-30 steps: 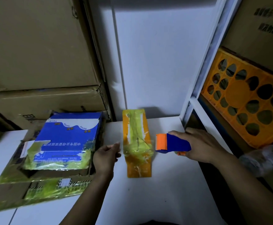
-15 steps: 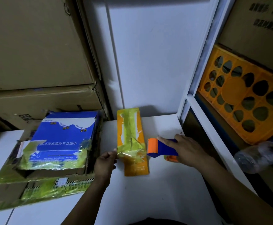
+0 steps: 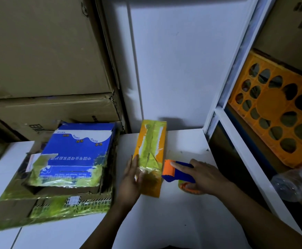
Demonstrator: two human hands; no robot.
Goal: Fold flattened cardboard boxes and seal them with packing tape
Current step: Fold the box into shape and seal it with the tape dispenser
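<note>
Cartons of plain brown cardboard (image 3: 44, 51), two of them, are sitting stacked at the back left, cut off by the frame. In front of them one blue-and-white printed cardboard box (image 3: 78, 150) is lying on a pile of flattened brown cardboard (image 3: 8, 209) streaked with yellow-green tape (image 3: 60, 211); its sheets are blurring together past counting. On the white table (image 3: 164, 221), the left hand (image 3: 131, 178) is pressing straight fingers flat against the left side of the one narrow orange cardboard box (image 3: 151, 155), which is lying lengthwise between both hands. Just beside the box's right side, one blue-and-orange plastic tape dispenser (image 3: 175, 170) is being gripped by the right hand (image 3: 205, 177), forefinger stretching along its top; its lower part is mostly hiding under the palm. Farther right, one orange plastic crate with round holes (image 3: 275, 108) is standing on a shelf (image 3: 245, 159), and one clear plastic bottle (image 3: 293, 184) is lying blurred at the edge.
</note>
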